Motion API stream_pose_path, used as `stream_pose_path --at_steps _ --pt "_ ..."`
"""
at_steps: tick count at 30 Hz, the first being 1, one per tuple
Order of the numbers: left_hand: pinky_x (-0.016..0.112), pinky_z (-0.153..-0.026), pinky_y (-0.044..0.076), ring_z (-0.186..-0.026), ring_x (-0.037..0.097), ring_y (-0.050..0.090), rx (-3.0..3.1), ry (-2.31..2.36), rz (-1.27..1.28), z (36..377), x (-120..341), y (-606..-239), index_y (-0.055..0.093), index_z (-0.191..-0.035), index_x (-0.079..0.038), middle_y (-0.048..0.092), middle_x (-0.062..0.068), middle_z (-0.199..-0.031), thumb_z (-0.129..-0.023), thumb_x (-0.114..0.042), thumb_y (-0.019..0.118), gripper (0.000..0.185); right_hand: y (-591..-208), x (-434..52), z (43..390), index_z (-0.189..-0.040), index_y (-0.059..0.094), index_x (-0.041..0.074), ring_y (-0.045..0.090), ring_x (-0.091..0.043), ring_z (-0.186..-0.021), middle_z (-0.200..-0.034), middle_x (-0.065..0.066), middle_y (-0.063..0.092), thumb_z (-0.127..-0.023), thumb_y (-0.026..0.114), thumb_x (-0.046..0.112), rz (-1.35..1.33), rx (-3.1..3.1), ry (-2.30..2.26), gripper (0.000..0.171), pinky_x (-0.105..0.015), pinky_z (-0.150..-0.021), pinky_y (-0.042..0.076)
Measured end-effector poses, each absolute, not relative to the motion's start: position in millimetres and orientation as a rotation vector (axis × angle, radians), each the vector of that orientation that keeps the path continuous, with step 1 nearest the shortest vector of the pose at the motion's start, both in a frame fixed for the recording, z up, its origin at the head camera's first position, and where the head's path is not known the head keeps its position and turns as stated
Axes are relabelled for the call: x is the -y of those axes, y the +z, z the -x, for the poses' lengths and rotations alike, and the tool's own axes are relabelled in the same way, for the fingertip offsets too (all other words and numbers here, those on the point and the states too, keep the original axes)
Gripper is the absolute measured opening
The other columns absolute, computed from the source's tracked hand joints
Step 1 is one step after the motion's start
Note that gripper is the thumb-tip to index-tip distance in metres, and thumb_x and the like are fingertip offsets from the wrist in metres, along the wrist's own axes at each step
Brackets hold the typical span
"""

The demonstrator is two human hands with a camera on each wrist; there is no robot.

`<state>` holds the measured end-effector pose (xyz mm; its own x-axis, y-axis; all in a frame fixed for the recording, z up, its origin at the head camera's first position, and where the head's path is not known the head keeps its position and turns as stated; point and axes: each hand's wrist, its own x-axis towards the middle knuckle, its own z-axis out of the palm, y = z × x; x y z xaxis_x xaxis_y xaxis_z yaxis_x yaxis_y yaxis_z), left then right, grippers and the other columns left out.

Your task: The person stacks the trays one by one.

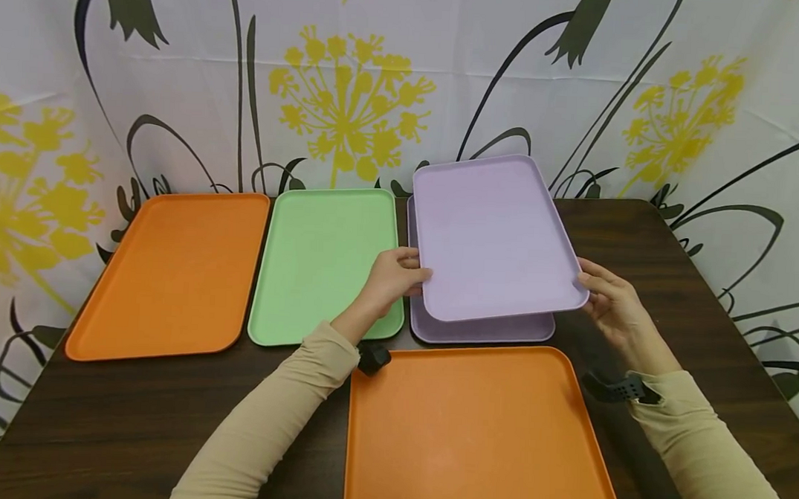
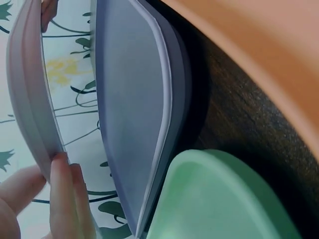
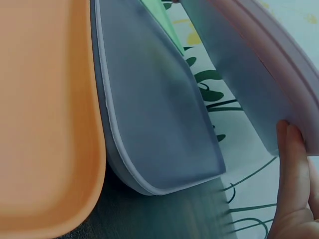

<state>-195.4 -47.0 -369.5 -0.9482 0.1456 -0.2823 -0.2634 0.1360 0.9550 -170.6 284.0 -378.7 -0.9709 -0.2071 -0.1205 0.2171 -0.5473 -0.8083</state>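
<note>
While gripping tray (image 1: 494,235) edges — both hands outstretched.

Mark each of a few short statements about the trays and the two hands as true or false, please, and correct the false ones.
1. Both hands hold the upper purple tray by its side edges. True: the left hand and the right hand grip opposite edges.
2. The upper purple tray lies flat on the lower purple tray. False: it is lifted above it, with a gap seen in both wrist views.
3. The green tray lies between an orange tray and the purple trays. True.
4. Only one orange tray is on the table. False: a second orange tray lies nearest the person.
</note>
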Motion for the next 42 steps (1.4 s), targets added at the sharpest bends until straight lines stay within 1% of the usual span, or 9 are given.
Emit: stream_pose_path --at_steps 5,12,19,22,25,26,29,35,42 --pt "0.033 -0.078 0.06 -0.107 0.033 0.064 -2.16 1.869 0.201 196.0 46.5 -367.4 0.048 -0.138 0.0 0.058 0.022 -0.129 -0.088 0.001 0.062 0.051 -379.5 -283.9 170.9 -0.106 0.071 0.006 0.071 -0.016 -0.079 -0.095 -0.007 0.072 -0.096 0.041 -0.007 0.058 -1.347 -2.521 0.034 -0.025 -0.069 0.06" --pt "0.017 -0.057 0.053 -0.076 0.017 0.061 -2.197 1.826 0.256 197.1 49.2 -363.7 0.05 -0.136 -0.003 0.058 0.018 -0.128 -0.088 0.002 0.061 0.05 -375.7 -286.5 173.7 -0.112 0.069 0.012 0.071 -0.014 -0.085 -0.098 -0.003 0.072 -0.096 0.042 -0.008 0.107 -1.436 -2.365 0.038 -0.025 -0.075 0.06" --pt "0.015 -0.052 0.05 -0.069 0.012 0.057 -2.215 1.809 0.26 196.2 49.8 -364.3 0.05 -0.135 -0.001 0.057 0.019 -0.126 -0.088 0.004 0.06 0.048 -373.4 -286.6 178.7 -0.107 0.067 0.024 0.069 -0.009 -0.084 -0.096 0.003 0.072 -0.094 0.05 -0.006 0.013 -1.709 -2.154 0.037 -0.021 -0.076 0.059" --pt "0.015 -0.053 0.049 -0.072 0.014 0.057 -2.234 1.791 0.264 196.0 50.1 -365.6 0.051 -0.134 -0.001 0.057 0.019 -0.125 -0.088 0.004 0.06 0.047 -373.4 -284.7 180.7 -0.124 0.057 0.016 0.067 -0.005 -0.085 -0.096 0.008 0.069 -0.092 0.053 -0.005 -0.027 -1.819 -2.054 0.039 -0.018 -0.076 0.058" --pt "0.017 -0.055 0.051 -0.076 0.016 0.058 -2.251 1.777 0.265 196.4 50.3 -368.1 0.051 -0.133 -0.001 0.057 0.019 -0.124 -0.088 0.004 0.06 0.046 -373.8 -281.7 182.3 -0.143 0.034 -0.003 0.064 -0.002 -0.086 -0.097 0.014 0.066 -0.091 0.054 -0.006 -0.043 -1.911 -1.967 0.056 -0.015 -0.077 0.057" --pt "0.019 -0.057 0.053 -0.077 0.017 0.059 -2.255 1.775 0.266 196.6 50.3 -369.3 0.051 -0.132 0.0 0.058 0.019 -0.123 -0.088 0.005 0.06 0.046 -374.1 -280.6 182.7 -0.145 0.024 -0.01 0.063 -0.001 -0.086 -0.096 0.016 0.065 -0.091 0.054 -0.006 -0.038 -1.945 -1.934 0.063 -0.014 -0.077 0.056" --pt "0.023 -0.061 0.057 -0.081 0.02 0.06 -2.258 1.774 0.263 197.1 50.4 -372.8 0.051 -0.132 0.001 0.058 0.02 -0.122 -0.087 0.006 0.06 0.046 -375.0 -276.7 184.4 -0.144 0.018 -0.018 0.062 0.002 -0.084 -0.094 0.02 0.063 -0.09 0.054 -0.005 -0.029 -2.035 -1.848 0.067 -0.013 -0.075 0.055" --pt "0.024 -0.062 0.057 -0.083 0.021 0.061 -2.262 1.757 0.27 196.9 50.9 -380.2 0.051 -0.131 0.002 0.058 0.021 -0.121 -0.086 0.007 0.06 0.046 -380.4 -271.9 188.4 -0.144 0.02 -0.018 0.059 0.005 -0.082 -0.089 0.024 0.06 -0.088 0.054 -0.006 -0.011 -2.14 -1.699 0.066 -0.012 -0.073 0.054" --pt "0.025 -0.062 0.056 -0.086 0.023 0.061 -2.268 1.738 0.298 196.4 51.5 -384.6 0.05 -0.132 0.001 0.058 0.021 -0.122 -0.086 0.007 0.061 0.047 -385.7 -269.3 191.0 -0.146 0.02 -0.013 0.06 0.005 -0.081 -0.089 0.02 0.058 -0.087 0.055 -0.006 -0.018 -2.168 -1.619 0.069 -0.013 -0.073 0.055"
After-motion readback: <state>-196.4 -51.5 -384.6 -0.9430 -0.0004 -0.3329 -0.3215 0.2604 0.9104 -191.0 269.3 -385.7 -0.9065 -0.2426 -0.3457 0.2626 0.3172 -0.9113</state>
